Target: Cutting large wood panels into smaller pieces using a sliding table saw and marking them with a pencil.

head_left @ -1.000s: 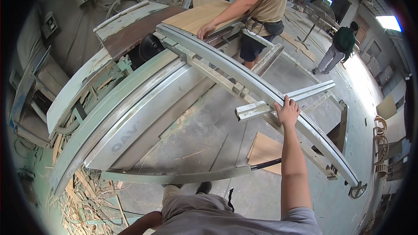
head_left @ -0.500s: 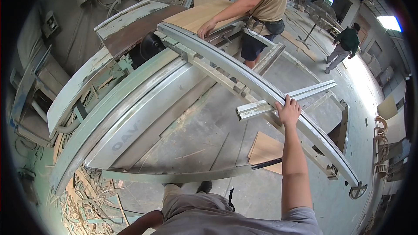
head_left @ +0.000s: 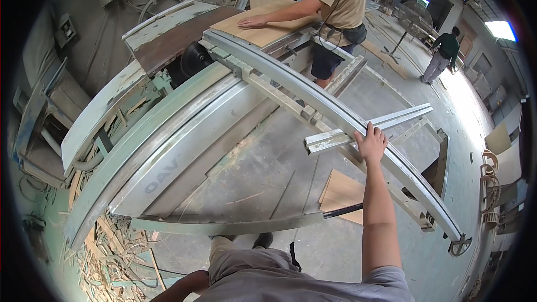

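Observation:
My right hand [head_left: 371,143] lies over a long metal rail [head_left: 313,96] of a saw machine, its fingers a little apart on top. Below the rail, a shorter metal bar [head_left: 330,141] crosses it beside the hand. My left arm [head_left: 187,286] is bent at the lower edge, with its hand out of sight. Across the machine, a co-worker's hand [head_left: 254,21] rests flat on a wooden board [head_left: 265,17]. Close to the rail's far end is a dark round disc [head_left: 196,59], perhaps a blade.
The machine's long table edge [head_left: 162,134] curves along the left. Wood offcuts [head_left: 112,257] heap at the lower left. Thin boards [head_left: 342,193] lie on the floor under the rail. Farther back stand a pedestal fan [head_left: 411,22] and another person [head_left: 443,56].
The co-worker's hand has moved left from near the rail onto the wooden board. The distant person has shifted slightly. My right hand stays put.

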`<state>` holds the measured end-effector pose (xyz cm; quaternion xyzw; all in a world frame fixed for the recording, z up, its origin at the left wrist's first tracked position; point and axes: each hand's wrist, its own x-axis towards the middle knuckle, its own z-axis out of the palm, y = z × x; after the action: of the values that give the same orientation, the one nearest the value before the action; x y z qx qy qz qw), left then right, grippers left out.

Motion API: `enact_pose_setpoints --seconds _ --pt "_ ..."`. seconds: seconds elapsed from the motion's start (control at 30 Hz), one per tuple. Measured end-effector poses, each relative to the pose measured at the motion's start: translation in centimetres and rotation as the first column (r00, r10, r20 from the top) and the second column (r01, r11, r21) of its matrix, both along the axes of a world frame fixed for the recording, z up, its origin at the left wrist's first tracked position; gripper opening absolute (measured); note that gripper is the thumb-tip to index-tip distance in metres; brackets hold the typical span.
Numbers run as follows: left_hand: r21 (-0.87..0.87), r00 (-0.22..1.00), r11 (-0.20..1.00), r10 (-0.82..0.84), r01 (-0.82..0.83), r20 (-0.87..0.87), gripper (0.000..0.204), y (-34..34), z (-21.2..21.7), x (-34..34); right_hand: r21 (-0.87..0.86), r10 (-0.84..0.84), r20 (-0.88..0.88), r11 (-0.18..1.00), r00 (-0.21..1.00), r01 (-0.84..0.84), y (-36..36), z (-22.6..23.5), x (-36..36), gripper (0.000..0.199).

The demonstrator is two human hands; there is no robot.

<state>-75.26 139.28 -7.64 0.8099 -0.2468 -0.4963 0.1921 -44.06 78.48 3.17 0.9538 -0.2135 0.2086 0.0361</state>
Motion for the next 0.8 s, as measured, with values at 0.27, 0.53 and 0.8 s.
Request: enact_pose_setpoints --seconds 0.27,0.53,0.8 --pt "0.013 0.999 0.999 -0.035 0.035 -0.002 0.031 0.3 -0.5 -0.2 0.008 0.000 -0.002 1.000 1.000 0.000 0.2 0.2 0.0 0.067" --pt "0.008 1.000 1.000 -0.004 0.004 -0.027 0.033 0.2 -0.4 -0.2 -0.035 0.010 0.021 0.999 1.000 -0.009 0.1 -0.1 0.0 0.067" --pt "-0.006 0.999 0.999 -0.032 0.032 -0.011 0.031 -0.3 0.6 0.2 -0.040 0.015 0.034 0.999 0.999 -0.014 0.0 -0.1 0.0 0.067"
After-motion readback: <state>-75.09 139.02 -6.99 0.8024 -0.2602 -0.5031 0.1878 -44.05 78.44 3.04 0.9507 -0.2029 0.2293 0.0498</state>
